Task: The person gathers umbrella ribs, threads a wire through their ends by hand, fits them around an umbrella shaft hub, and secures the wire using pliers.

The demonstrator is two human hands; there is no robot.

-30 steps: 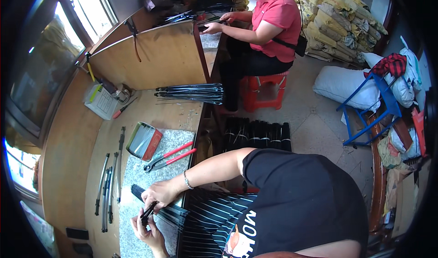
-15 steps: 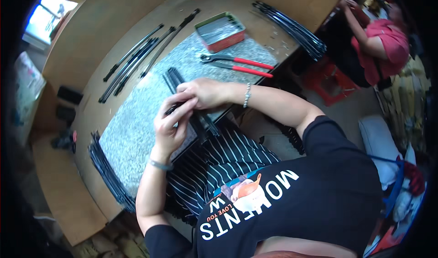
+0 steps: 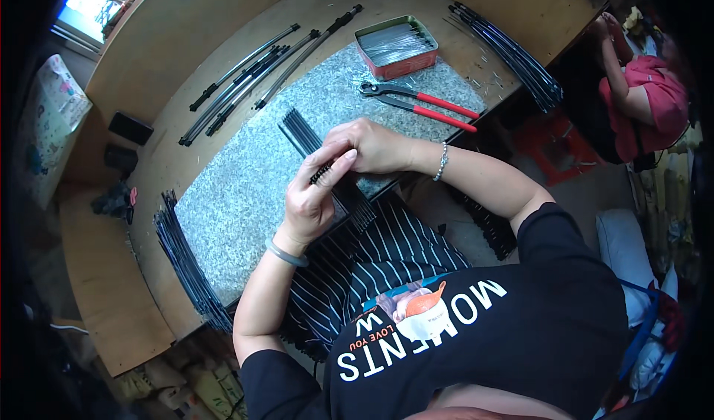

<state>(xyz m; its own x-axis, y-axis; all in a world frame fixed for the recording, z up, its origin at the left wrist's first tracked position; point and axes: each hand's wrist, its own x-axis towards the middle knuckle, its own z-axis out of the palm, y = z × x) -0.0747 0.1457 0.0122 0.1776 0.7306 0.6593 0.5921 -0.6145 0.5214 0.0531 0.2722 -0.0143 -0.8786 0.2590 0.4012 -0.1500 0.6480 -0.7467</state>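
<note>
A bundle of thin black rods (image 3: 300, 132) lies slantwise over the near edge of the speckled grey slab (image 3: 238, 189), its near end sticking out over my lap. My left hand (image 3: 312, 201) is closed on the bundle's middle, with dark rod parts showing between thumb and fingers. Directly beside it, my right hand (image 3: 368, 146) is closed too, its knuckles up and its fingertips mostly hidden. Fingers of both hands meet over the rods. Beyond my right hand lie red-handled pincers (image 3: 431, 109), jaws pointing left.
A red tin (image 3: 398, 67) of thin silvery pins stands behind the pincers. More black rod bundles lie at the far right (image 3: 513, 56) and near left (image 3: 190, 264). Several longer rods (image 3: 253, 78) rest farther back. A phone (image 3: 131, 128) lies left. Another person (image 3: 643, 100) sits at right.
The view has shifted, so the table and things appear farther right. Both hands stay closed together over the rod bundle, with little change in their grip.
</note>
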